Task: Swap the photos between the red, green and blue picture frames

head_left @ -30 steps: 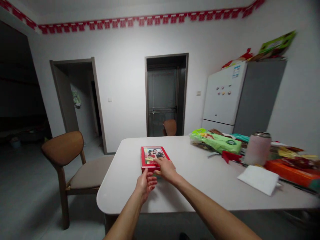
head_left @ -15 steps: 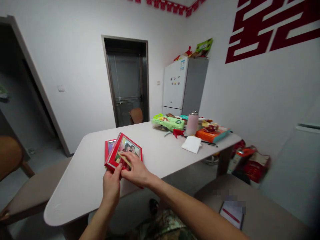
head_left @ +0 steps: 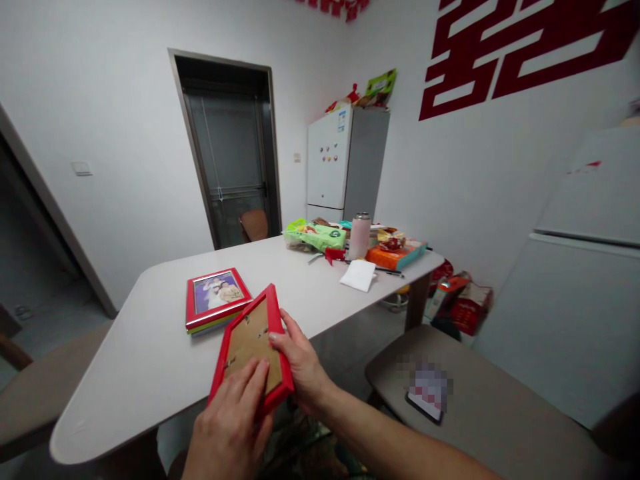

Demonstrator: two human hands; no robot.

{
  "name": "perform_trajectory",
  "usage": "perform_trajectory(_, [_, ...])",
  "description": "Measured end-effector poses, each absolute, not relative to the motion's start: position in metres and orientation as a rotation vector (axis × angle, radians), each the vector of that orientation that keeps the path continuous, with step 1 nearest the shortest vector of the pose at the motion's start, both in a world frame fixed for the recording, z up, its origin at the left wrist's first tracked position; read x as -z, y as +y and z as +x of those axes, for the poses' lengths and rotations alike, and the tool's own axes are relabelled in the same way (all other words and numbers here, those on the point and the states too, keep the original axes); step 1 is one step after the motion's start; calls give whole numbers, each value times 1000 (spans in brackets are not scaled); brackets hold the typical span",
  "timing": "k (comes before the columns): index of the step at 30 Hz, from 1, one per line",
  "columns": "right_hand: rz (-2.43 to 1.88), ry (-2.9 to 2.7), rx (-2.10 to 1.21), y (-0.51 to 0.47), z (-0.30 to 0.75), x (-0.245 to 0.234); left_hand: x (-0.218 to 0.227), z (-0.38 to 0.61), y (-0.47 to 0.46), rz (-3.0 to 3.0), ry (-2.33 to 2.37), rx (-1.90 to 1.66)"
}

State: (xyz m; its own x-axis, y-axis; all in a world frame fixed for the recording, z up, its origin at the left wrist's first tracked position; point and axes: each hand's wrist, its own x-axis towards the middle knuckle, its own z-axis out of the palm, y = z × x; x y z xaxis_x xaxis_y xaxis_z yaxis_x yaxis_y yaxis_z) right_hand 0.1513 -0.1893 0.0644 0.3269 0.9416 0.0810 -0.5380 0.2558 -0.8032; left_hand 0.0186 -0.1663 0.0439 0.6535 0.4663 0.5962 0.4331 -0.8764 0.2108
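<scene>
A red picture frame (head_left: 251, 338) is held tilted over the table's near edge, its brown backing board and small metal clips facing me. My right hand (head_left: 300, 360) grips its right side, thumb on the red rim. Across the lower part of the backing lies my left hand (head_left: 233, 420), its fingers on the board and thumb at the bottom edge. Behind it on the table, another red picture frame (head_left: 217, 297) lies face up with a photo of people in white, stacked on something with a green edge.
On the white table (head_left: 150, 353), farther back, are a green package (head_left: 315, 235), a pink bottle (head_left: 360, 237), a white tissue (head_left: 359, 275) and an orange box (head_left: 395, 255). A phone (head_left: 427, 393) rests on the chair (head_left: 480, 387) at right.
The frame in my hands has been turned over, from its picture side to its backing. It now sits clear of the other frame, which shows fully. My view has shifted right.
</scene>
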Motion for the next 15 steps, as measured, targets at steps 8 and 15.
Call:
perform_trajectory(8, [-1152,-1040,-1033,-139,174,-25,-28,38,-168,2964,1175,-394])
perform_trajectory(15, [-1660,-1488,-517,-114,189,1,-5,52,-158,3006,1023,-466])
